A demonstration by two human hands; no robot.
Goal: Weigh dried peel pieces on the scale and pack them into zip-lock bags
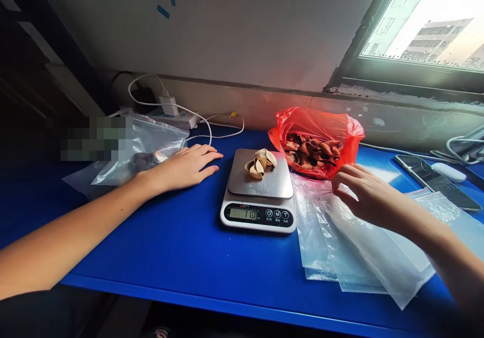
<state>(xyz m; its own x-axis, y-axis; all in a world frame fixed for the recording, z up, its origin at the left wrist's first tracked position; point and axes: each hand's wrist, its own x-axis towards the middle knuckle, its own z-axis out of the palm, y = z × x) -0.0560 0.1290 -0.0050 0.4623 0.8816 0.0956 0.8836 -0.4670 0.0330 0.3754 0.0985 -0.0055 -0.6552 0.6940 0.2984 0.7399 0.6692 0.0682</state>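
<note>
My left hand (189, 166) lies flat on the blue table, fingers stretched out, holding nothing, to the left of a white digital kitchen scale (234, 202). Several pale, dried husk-like pieces (260, 164) sit on the scale's metal plate, and its display shows digits that look like 11.0. My right hand (355, 189) is at the near right edge of a red plastic bag (351, 131), its thumb and fingers curled together on what looks like the bag's edge. Inside the open bag is a heap of reddish-brown dried pieces (313, 151). Exactly what the right fingertips pinch is partly hidden.
Clear zip bags (355, 257) lie fanned out under my right forearm. Another clear bag (151, 131) with dark contents is behind my left wrist. A power strip (181, 118) with a white charger and cable stands by the wall. A phone (427, 176) lies at the right.
</note>
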